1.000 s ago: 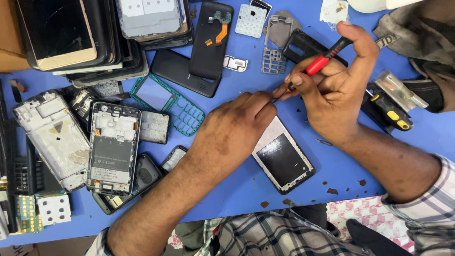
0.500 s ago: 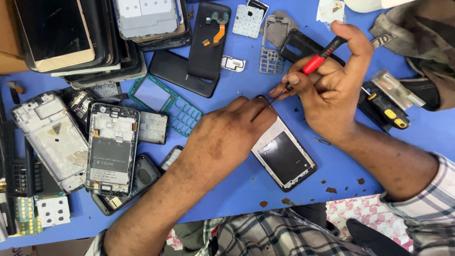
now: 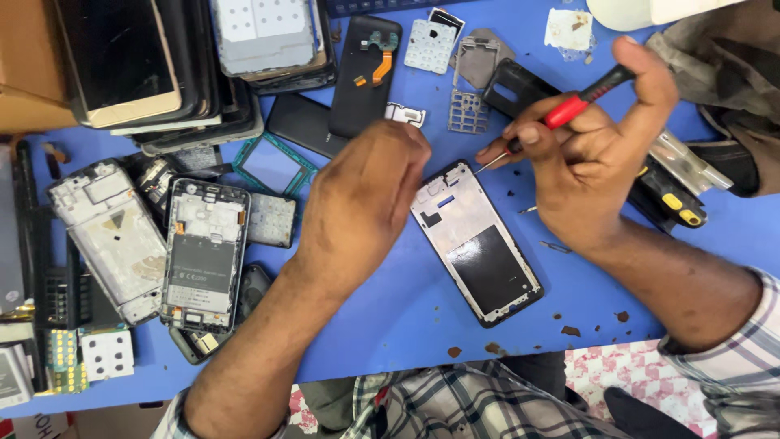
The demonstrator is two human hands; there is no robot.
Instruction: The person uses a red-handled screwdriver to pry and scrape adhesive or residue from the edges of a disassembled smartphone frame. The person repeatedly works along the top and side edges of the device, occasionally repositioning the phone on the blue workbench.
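Note:
A dismantled phone frame with a black patch lies face up on the blue table. My right hand grips a red-handled screwdriver. Its thin metal tip hovers just over the frame's top edge. My left hand rests beside the frame's left side, back up and fingers curled together by the frame's upper left corner. Nothing shows in that hand, though its fingertips are hidden.
Stacked phones and screens fill the back left. Opened phone bodies and circuit parts lie at left. A black back cover, small metal plates and yellow-black tools sit behind and right. Loose screws dot the table.
My left hand has slid left off the phone frame, uncovering it. My right hand has lifted the screwdriver slightly up and to the right.

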